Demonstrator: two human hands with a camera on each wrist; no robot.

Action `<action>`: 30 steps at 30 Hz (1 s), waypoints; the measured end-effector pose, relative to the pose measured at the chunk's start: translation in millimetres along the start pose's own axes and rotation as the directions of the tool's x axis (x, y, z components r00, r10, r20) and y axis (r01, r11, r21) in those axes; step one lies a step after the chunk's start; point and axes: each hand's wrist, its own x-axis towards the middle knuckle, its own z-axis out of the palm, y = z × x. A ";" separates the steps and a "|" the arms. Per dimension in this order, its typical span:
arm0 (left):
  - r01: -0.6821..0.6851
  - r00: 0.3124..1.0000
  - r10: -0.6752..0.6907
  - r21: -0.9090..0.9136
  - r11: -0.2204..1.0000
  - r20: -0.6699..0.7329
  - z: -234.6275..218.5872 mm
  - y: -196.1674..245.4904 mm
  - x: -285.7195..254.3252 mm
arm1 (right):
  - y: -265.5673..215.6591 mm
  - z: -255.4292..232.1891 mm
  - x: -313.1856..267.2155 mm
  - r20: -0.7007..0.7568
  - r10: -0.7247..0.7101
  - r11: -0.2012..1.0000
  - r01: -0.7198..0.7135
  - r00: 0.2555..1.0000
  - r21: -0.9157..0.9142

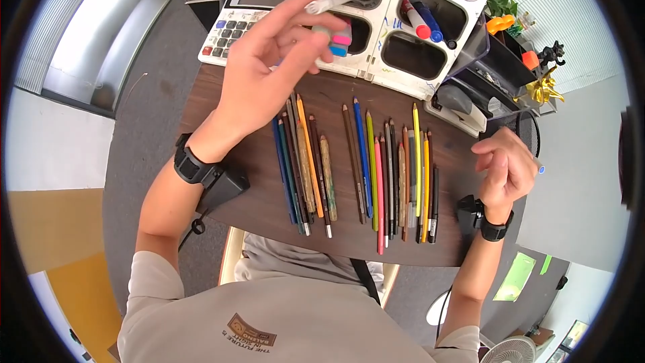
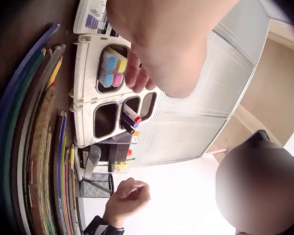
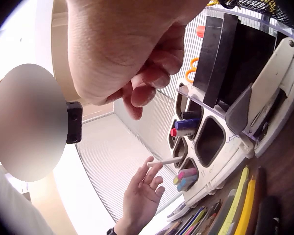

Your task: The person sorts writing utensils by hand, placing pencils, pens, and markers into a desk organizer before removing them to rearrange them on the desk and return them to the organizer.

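My left hand point(image 1: 269, 60) is raised over the front of the white organizer point(image 1: 368, 60). Its fingers hold a slim whitish pen-like stick point(image 1: 331, 2), whose far end points at an upper-left compartment; the right wrist view also shows this stick point(image 3: 165, 161) between the fingers. Just beyond the fingertips, pink and blue highlighters point(image 1: 340, 44) sit in a lower compartment. At the right edge of the table, my right hand point(image 1: 507, 165) is lifted with loosely curled fingers, and no held thing shows. A small blue-ended object point(image 1: 541, 169) appears beside it in the head view.
Two rows of colored pencils, a left group point(image 1: 306, 168) and a right group point(image 1: 393, 175), lie on the dark table. A calculator point(image 1: 235, 27) is behind left. Red and blue markers point(image 1: 422, 21) stand in the organizer. A stapler point(image 1: 457, 107) and a mesh basket point(image 2: 96, 185) are at right.
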 end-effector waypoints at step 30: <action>-0.075 0.788 -0.256 0.500 0.863 0.560 -13.1 15.5 -0.9 | -14.7 6.6 -0.1 0.478 0.586 0.810 -0.452 0.654 -0.374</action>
